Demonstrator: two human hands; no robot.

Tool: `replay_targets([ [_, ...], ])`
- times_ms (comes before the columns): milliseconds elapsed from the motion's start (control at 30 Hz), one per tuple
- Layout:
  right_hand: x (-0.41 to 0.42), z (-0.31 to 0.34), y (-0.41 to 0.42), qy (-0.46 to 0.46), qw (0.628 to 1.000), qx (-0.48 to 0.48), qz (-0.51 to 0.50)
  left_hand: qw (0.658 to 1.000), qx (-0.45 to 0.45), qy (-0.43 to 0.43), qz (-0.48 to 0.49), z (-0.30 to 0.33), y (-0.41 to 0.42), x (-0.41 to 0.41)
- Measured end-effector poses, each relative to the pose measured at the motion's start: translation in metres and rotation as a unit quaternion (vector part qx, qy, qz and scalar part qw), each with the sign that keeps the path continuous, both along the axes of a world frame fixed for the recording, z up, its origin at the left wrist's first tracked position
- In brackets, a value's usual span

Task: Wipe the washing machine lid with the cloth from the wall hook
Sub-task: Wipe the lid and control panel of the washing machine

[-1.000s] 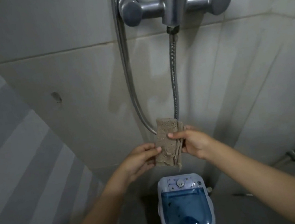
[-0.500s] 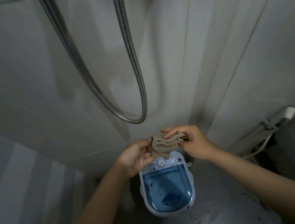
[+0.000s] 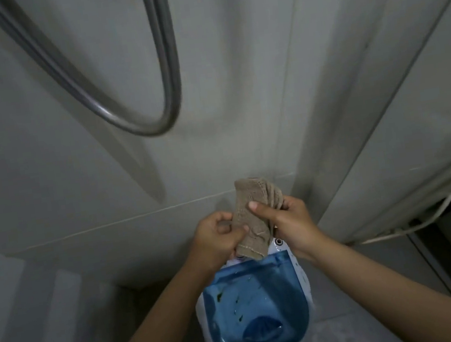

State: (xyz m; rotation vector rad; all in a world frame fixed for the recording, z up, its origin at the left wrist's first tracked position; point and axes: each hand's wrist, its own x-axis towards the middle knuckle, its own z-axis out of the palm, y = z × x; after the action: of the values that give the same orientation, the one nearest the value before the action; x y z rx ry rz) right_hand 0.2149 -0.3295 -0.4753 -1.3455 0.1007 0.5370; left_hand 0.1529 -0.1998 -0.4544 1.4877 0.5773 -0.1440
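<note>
Both hands, left hand (image 3: 218, 237) and right hand (image 3: 286, 221), grip folded cloth (image 3: 250, 222) above blue lid (image 3: 256, 308); next: lower, wipe.

Both bare forearms reach up from the near edge and converge toward the middle of the view, hands close together but not touching. The left hand (image 3: 218, 237) is curled, its fingers (image 3: 222, 217) folded in and the thumb pressed against the cloth (image 3: 251, 219) held between the hands. The right hand (image 3: 289, 222) grips the same cloth from the right, thumb laid across its front and the other fingers wrapped behind. Both wrists are bent slightly inward.
</note>
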Motion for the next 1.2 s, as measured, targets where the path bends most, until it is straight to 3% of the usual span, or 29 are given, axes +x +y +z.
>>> replay_targets([
  [200,0.029,-0.093,0.015,-0.132,0.99,-0.048,-0.009,0.995,0.069,-0.071,-0.007,-0.109,0.014,0.024],
  [400,0.04,-0.151,0.023,-0.352,0.934,-0.057,0.036,0.969,0.198,-0.148,0.003,-0.183,0.034,0.039],
  [567,0.027,-0.165,0.023,-0.398,0.916,-0.042,0.002,0.931,0.303,-0.202,0.015,-0.203,0.033,0.023],
  [667,0.01,-0.165,0.017,-0.351,0.936,-0.038,-0.016,0.913,0.353,-0.206,-0.012,-0.203,0.03,-0.011],
  [833,-0.016,-0.16,0.01,-0.263,0.96,-0.094,0.005,0.882,0.441,-0.132,-0.096,-0.203,0.04,-0.073],
  [1033,-0.029,-0.154,0.025,-0.098,0.986,-0.108,0.078,0.851,0.451,-0.006,-0.268,-0.213,0.067,-0.13],
  [1133,-0.035,-0.147,0.043,-0.195,0.962,-0.168,0.087,0.828,0.465,0.039,-0.311,-0.226,0.082,-0.144],
  [1200,-0.038,-0.144,0.059,-0.315,0.915,-0.232,0.097,0.805,0.487,0.071,-0.331,-0.238,0.09,-0.149],
])
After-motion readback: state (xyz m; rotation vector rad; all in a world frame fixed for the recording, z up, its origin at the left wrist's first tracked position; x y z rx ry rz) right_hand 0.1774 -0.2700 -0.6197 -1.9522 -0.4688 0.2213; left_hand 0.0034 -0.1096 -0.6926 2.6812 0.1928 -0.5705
